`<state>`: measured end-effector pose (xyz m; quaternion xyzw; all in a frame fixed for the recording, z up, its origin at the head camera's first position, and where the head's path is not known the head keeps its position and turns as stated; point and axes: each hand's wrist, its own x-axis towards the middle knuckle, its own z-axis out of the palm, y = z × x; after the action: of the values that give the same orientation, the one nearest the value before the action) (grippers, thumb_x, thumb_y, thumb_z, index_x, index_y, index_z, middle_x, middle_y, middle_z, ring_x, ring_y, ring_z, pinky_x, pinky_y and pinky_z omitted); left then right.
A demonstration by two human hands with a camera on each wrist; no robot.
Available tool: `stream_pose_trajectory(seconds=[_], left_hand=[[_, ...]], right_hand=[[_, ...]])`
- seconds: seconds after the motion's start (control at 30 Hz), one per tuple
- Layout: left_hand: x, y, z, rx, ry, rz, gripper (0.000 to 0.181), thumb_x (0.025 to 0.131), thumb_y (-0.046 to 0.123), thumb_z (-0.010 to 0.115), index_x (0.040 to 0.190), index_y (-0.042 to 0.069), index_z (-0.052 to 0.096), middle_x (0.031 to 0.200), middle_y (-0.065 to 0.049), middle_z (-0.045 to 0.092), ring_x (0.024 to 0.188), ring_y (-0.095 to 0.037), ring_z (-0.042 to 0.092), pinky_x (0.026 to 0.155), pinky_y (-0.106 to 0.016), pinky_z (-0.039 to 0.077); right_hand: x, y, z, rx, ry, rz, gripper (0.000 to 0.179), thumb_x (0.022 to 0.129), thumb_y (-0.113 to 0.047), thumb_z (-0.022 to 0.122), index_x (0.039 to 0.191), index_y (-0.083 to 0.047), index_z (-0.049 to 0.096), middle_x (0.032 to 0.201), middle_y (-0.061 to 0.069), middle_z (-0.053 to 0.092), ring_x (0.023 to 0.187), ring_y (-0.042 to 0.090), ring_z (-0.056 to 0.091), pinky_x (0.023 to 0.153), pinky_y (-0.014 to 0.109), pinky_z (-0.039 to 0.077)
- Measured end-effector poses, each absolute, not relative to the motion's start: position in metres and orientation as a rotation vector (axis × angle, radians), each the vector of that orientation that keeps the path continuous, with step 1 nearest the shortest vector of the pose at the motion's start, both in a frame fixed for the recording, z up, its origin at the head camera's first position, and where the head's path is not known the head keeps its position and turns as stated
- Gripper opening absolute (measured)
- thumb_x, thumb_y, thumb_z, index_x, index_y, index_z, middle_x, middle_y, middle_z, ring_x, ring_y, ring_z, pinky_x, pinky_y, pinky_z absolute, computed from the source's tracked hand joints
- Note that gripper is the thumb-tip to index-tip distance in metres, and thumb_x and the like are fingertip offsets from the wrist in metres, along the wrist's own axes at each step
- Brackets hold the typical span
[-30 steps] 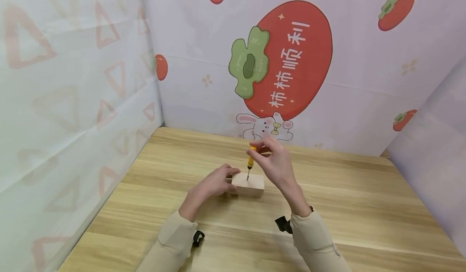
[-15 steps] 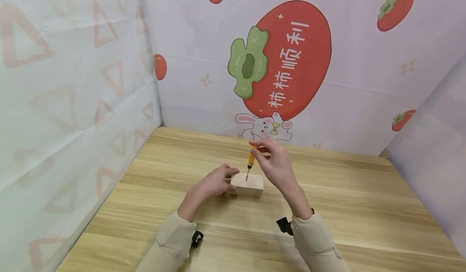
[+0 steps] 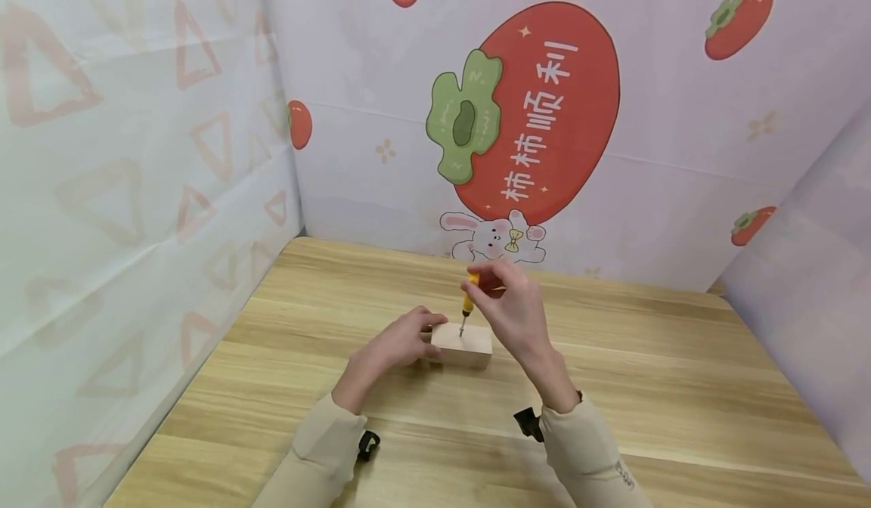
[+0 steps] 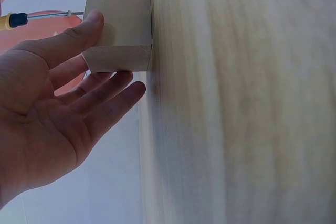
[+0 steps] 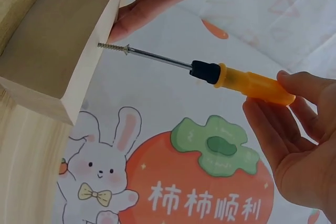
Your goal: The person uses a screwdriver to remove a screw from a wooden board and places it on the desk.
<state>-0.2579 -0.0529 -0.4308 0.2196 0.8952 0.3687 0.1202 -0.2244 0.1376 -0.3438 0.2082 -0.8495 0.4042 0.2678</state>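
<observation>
A pale wooden block (image 3: 469,345) lies on the table, its left end gripped between the thumb and fingers of my left hand (image 3: 401,339). In the left wrist view the thumb presses the block's near side. A screw (image 5: 113,47) stands in the block's top face, with much of its thread showing above the wood. My right hand (image 3: 513,304) pinches the yellow handle of a screwdriver (image 5: 252,85) near its end. The screwdriver's metal shaft meets the screw head, and the tool leans slightly in the head view.
The wood-grain table (image 3: 653,394) spreads around the block. Behind it rises a backdrop (image 3: 354,183) printed with persimmons and a rabbit; another patterned sheet (image 3: 150,213) hangs at the left. Black straps show at both cuffs.
The fingers of my right hand shift on the screwdriver handle, and its wrist turns a little. My left hand and the block keep their place; the slight offset is the head view moving.
</observation>
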Motion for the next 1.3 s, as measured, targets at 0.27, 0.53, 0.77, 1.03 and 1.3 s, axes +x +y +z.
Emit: stream_pose_trajectory(seconds=[0.27, 0.53, 0.77, 1.03, 1.3], left_hand=[[-0.259, -0.053, -0.431, 0.624, 2.618, 1.068, 0.054, 0.085, 0.017, 0.078, 0.136, 0.010, 0.061, 0.124, -0.011, 0.057, 0.123, -0.029, 0.057, 0.106, -0.046, 0.045], [-0.259, -0.055, -0.432, 0.643, 2.619, 1.061, 0.054, 0.085, 0.017, 0.079, 0.136, 0.009, 0.060, 0.125, -0.012, 0.056, 0.122, -0.029, 0.057, 0.105, -0.045, 0.046], [-0.258, -0.054, -0.430, 0.646, 2.619, 1.052, 0.054, 0.086, 0.016, 0.077, 0.136, 0.009, 0.060, 0.127, -0.013, 0.056, 0.122, -0.030, 0.057, 0.104, -0.046, 0.046], [-0.259, -0.054, -0.431, 0.648, 2.613, 1.060, 0.053, 0.086, 0.015, 0.077, 0.136, 0.009, 0.060, 0.126, -0.013, 0.056, 0.121, -0.030, 0.057, 0.104, -0.046, 0.047], [-0.259, -0.054, -0.431, 0.653, 2.606, 1.073, 0.055, 0.086, 0.015, 0.077, 0.137, 0.009, 0.059, 0.127, -0.014, 0.056, 0.121, -0.030, 0.057, 0.104, -0.046, 0.047]], right_hand=[[-0.224, 0.138, -0.343, 0.601, -2.284, 1.152, 0.016, 0.085, 0.000, 0.073, 0.100, -0.004, 0.074, 0.094, 0.007, 0.070, 0.082, 0.017, 0.070, 0.074, 0.026, 0.060], [-0.226, 0.136, -0.345, 0.532, -2.337, 1.260, 0.019, 0.089, 0.001, 0.068, 0.107, -0.002, 0.066, 0.102, 0.011, 0.071, 0.093, 0.022, 0.071, 0.080, 0.031, 0.060], [-0.230, 0.135, -0.348, 0.512, -2.318, 1.148, 0.025, 0.083, 0.001, 0.076, 0.106, -0.001, 0.066, 0.106, 0.012, 0.062, 0.094, 0.025, 0.064, 0.082, 0.040, 0.060], [-0.230, 0.141, -0.340, 0.559, -2.398, 1.255, 0.023, 0.086, 0.002, 0.073, 0.108, -0.004, 0.069, 0.106, 0.011, 0.067, 0.092, 0.023, 0.068, 0.083, 0.034, 0.060], [-0.231, 0.146, -0.338, 0.565, -2.450, 1.346, 0.024, 0.087, 0.002, 0.072, 0.110, -0.004, 0.068, 0.111, 0.011, 0.062, 0.100, 0.026, 0.067, 0.087, 0.039, 0.059]])
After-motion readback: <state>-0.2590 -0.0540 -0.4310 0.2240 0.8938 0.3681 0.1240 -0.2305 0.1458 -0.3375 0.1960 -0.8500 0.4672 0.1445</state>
